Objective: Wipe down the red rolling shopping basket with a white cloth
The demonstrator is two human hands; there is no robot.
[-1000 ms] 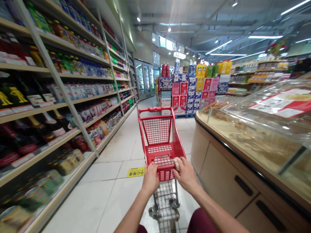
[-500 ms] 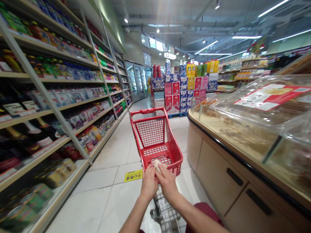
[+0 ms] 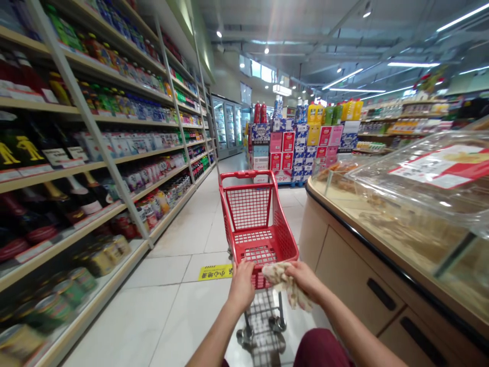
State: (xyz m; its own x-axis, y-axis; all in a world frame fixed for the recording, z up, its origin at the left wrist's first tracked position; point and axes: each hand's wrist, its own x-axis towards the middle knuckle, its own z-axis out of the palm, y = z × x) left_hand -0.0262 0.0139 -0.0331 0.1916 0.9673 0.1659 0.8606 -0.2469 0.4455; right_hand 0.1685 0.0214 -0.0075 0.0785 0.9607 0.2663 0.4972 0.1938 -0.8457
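A red plastic shopping cart [image 3: 250,206] stands on the floor straight in front of me. My left hand [image 3: 243,280] is closed over the near rim of its basket, at the left corner. A crumpled off-white cloth with brownish marks [image 3: 284,280] is in my right hand [image 3: 305,279], its fingers closed round one end. The cloth hangs down beside the cart's near right corner and touches or overlaps the rim; I cannot tell which. Within the basket I see only its red grid floor.
Tall shelves of bottles and cans [image 3: 132,148] line the left side. To the right runs a wooden counter [image 3: 324,250] with clear plastic food boxes [image 3: 428,168]. Stacked drink cartons [image 3: 282,148] stand ahead. A yellow floor sign [image 3: 214,272] lies left of the cart.
My hands were together over the cloth at the cart's near rim. Now my right hand has drawn the cloth out to the right, while my left hand stays on the rim.
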